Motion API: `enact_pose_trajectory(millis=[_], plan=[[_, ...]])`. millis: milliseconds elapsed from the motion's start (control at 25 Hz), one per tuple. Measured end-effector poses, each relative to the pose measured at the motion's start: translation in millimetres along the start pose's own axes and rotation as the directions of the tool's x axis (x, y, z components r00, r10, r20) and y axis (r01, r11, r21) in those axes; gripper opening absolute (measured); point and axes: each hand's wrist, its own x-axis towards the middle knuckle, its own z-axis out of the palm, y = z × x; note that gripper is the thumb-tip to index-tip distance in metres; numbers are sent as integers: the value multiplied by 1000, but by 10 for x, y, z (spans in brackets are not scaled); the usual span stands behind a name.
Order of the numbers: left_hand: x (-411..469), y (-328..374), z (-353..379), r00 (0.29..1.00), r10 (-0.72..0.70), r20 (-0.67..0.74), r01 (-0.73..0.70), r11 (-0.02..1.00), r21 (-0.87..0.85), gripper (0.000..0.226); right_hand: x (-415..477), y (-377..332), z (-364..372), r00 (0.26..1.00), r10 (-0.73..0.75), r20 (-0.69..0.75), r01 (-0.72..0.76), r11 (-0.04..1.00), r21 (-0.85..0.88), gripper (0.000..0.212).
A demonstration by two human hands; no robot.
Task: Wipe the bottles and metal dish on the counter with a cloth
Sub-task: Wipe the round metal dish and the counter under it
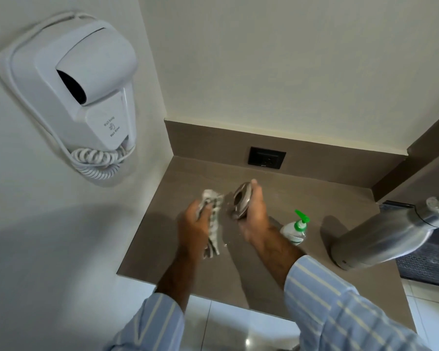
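The right hand point(254, 214) holds the metal dish point(242, 200) lifted off the brown counter point(173, 239), its grip closed around the dish's rim: the fingers curl over the far edge and the palm backs the near side, so the dish stands tilted on edge with its hollow face turned toward the left. The left hand point(194, 224) is just beside it, its grip closed on a crumpled grey-and-white cloth point(212, 211); one bunch of the cloth sticks up above the fingers and a longer tail hangs down below the hand toward the counter. Cloth and dish are close together, but whether they touch cannot be told. Both forearms come out of light blue striped sleeves point(340, 305). To the right of the right wrist a small clear pump bottle point(295, 230) with a green pump head and white contents stands on the counter, partly hidden behind the forearm. Further right a tall brushed metal bottle point(385, 239) stands on the counter, well apart from the hands, its cap end reaching the right edge of the view. A dark socket plate point(266, 157) sits in the low brown upstand behind the counter. On the white wall to the left hangs a white hair dryer point(86, 92) with a coiled cord below it.
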Motion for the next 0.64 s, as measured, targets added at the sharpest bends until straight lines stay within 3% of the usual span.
enact_pose_trajectory(millis=[80, 200, 400, 520, 600, 640], plan=[[7, -480, -180, 989, -44, -140, 82, 958, 275, 25, 74, -225, -73, 998, -53, -34, 55, 997, 62, 72], [-89, -983, -196, 974, -147, -170, 217, 811, 544, 32, 157, -420, -123, 997, -75, -33, 79, 989, 128, 75], [236, -1021, 222, 981, -30, -193, 142, 785, 603, 35, 197, -517, -172, 996, -89, -23, 91, 987, 136, 73], [681, -907, 528, 999, 40, -21, -15, 743, 669, 34, 237, -502, -243, 997, -79, -16, 80, 991, 104, 55], [820, -851, 750, 969, 106, 223, -237, 650, 722, 34, 260, -472, -294, 997, -75, -8, 75, 990, 121, 50], [819, -832, 854, 913, 132, 385, -381, 612, 693, 34, 265, -452, -323, 997, -76, -11, 77, 988, 133, 52]])
